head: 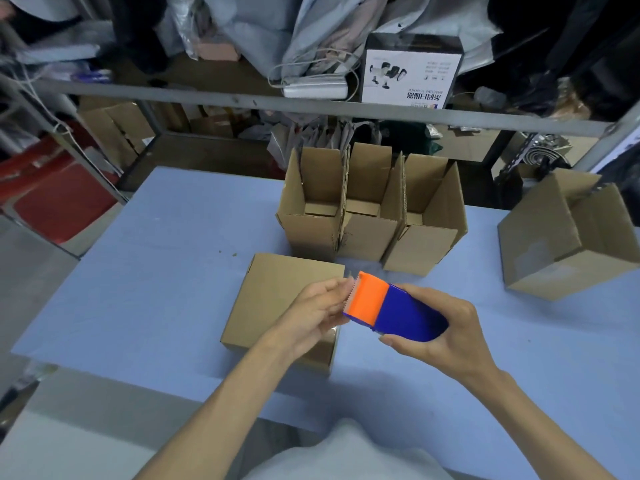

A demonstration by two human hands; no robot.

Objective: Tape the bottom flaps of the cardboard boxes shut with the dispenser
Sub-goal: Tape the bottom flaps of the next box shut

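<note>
The blue plastic dispenser (398,310), with its orange head and toothed edge, is gripped around the body by the right hand (446,327). The left hand (311,313) is curled with its fingertips drawn together at the toothed edge, though whether tape is pinched cannot be told. Both are held above a closed corrugated cardboard box (277,292) on the smooth blue table (156,271). Three open-topped boxes (372,209) are stood in a row behind, with only folded flaps seen inside.
</note>
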